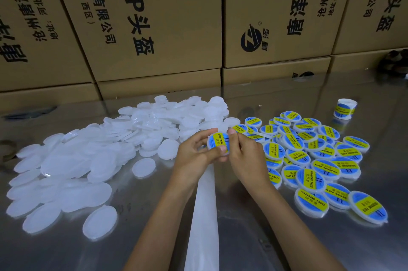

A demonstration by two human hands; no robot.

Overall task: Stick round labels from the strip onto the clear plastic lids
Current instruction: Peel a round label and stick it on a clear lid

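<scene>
Stacked cardboard boxes (154, 28) behind shiny steel table (287, 248).

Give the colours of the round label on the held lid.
Blue with a yellow band, head view: label.

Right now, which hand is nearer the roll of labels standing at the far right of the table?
Right. The right hand sits between the roll of labels and the left hand, which is on the far side of the held lid.
</scene>
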